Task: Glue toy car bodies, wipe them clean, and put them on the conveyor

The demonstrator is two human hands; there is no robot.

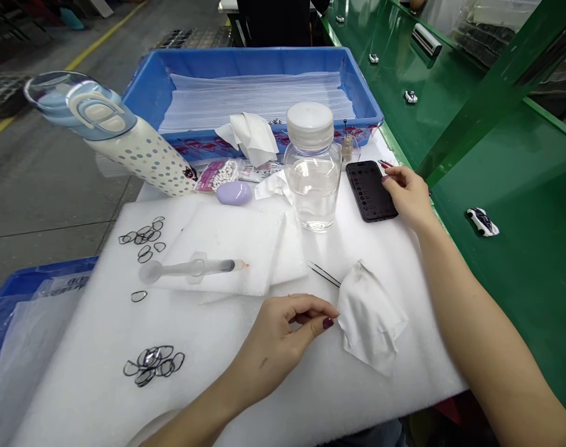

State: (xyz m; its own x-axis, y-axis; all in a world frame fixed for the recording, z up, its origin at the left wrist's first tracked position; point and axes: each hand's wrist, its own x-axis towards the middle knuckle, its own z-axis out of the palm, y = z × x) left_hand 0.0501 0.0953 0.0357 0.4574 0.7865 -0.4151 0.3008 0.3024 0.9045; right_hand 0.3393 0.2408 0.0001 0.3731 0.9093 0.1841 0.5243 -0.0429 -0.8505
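My left hand [283, 341] is over the foam-covered table, thumb and fingertips pinched together beside a crumpled white cloth [371, 316]. Whatever is in that pinch is too small or hidden to make out. Thin dark tweezers [324, 274] stick out from under the cloth. At the right, my right hand [408, 195] has its fingers drawn together by the edge of a black phone [369, 192]. A slim red item [384, 163] shows at its fingertips; I cannot tell whether it is gripped. A syringe [199, 267] lies on a foam sheet [259, 223].
Black rings lie in a near pile [155, 365] and a far pile [146, 234]. A clear jar of liquid [312, 180], a dotted bottle [138, 155] and a purple case [234, 193] stand before a blue bin [246, 56]. Small toy cars [482, 221] sit on the green bench.
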